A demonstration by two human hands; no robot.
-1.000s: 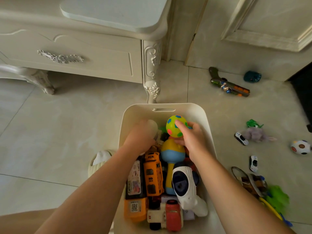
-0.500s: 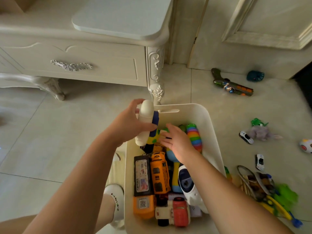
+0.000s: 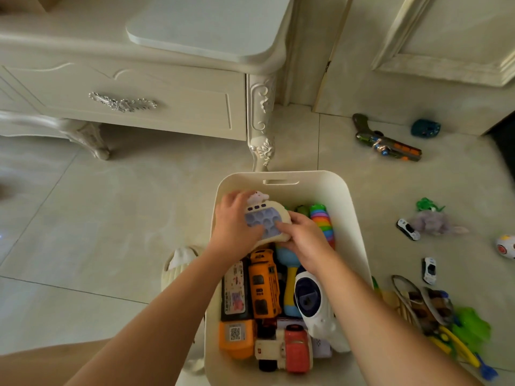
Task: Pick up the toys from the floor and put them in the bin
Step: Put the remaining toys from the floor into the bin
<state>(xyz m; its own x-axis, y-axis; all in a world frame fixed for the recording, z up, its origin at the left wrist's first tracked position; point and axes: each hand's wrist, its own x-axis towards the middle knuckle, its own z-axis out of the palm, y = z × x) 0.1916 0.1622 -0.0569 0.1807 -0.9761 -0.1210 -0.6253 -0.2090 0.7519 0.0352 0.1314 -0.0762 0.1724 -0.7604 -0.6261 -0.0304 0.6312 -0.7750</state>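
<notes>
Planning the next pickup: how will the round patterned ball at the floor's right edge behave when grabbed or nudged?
The ball looks round and smooth, so a nudge would probably send it rolling across the glossy tiled floor. It seems small enough for one hand, likely light. Its shell looks hard, so probably stiff rather than squashy.

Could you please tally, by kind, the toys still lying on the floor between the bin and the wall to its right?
Small white toy cars: 2
Balls: 1, cut by the frame edge
Toy guns: 1
Teal toys by the wall: 1
Purple plush toys: 1
Total: 6; the heap nearer the bottom right is too jumbled to count.
</notes>
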